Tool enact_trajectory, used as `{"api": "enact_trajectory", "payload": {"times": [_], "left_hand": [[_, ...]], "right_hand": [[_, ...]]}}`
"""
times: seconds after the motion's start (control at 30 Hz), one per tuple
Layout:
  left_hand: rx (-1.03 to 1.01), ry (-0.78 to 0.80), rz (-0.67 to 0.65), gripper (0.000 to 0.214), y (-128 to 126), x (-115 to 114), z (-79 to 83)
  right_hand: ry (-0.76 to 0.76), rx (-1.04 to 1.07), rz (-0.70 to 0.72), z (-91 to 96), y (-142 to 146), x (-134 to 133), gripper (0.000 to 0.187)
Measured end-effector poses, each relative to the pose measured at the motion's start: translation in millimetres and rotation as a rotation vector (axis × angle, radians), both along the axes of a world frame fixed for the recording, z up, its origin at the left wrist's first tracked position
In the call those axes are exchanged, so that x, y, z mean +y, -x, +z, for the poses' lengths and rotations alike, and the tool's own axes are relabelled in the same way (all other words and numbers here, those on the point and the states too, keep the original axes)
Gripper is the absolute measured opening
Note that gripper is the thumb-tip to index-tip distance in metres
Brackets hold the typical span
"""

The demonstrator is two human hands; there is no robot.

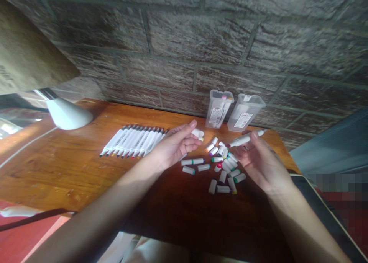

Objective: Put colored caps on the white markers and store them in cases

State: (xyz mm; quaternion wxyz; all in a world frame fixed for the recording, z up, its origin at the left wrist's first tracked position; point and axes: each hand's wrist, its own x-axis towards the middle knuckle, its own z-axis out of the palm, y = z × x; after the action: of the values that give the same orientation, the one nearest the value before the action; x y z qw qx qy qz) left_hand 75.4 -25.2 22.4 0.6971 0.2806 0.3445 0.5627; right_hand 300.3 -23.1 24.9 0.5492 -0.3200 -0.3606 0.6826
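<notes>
Between the fingers of my left hand (178,144) is a white marker cap (197,133), its open end facing right. My right hand (260,159) grips a white marker (245,139) with a dark red end pointing left and a thin tip at its right. Below and between both hands lies a loose pile of white marker caps (223,177) with coloured ends, green, purple, orange, red and yellow among them. To the left of my left hand, several uncapped white markers (135,141) lie side by side in a slanted row, partly hidden by that hand.
Two clear plastic cases (218,110) stand at the back against the brick wall (178,52); the left one has markers inside. A lamp with a white base (69,113) is at the left of the wooden table (71,167). A dark tablet-like device (316,205) lies at right.
</notes>
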Motion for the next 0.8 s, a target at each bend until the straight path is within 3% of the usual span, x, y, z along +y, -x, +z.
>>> {"api": "enact_trajectory", "payload": {"times": [0.23, 0.47, 0.6, 0.8], "left_hand": [[0.039, 0.029, 0.019, 0.027, -1.2, 0.3, 1.4], [0.162, -0.023, 0.032, 0.031, -1.7, 0.0, -1.8], [0.192, -0.042, 0.016, 0.035, -4.0, -1.3, -2.4], [0.208, -0.037, -0.012, 0.034, -4.9, -1.3, -6.1]], "right_hand": [[-0.172, -0.127, -0.057, -1.5, 3.8, -3.0, 0.020], [-0.520, -0.488, -0.321, -1.0, 12.6, -24.7, 0.015], [-0.565, -0.569, -0.411, -2.0, 19.2, -33.8, 0.013], [-0.583, -0.599, -0.432, -5.0, 22.1, -34.5, 0.011]]}}
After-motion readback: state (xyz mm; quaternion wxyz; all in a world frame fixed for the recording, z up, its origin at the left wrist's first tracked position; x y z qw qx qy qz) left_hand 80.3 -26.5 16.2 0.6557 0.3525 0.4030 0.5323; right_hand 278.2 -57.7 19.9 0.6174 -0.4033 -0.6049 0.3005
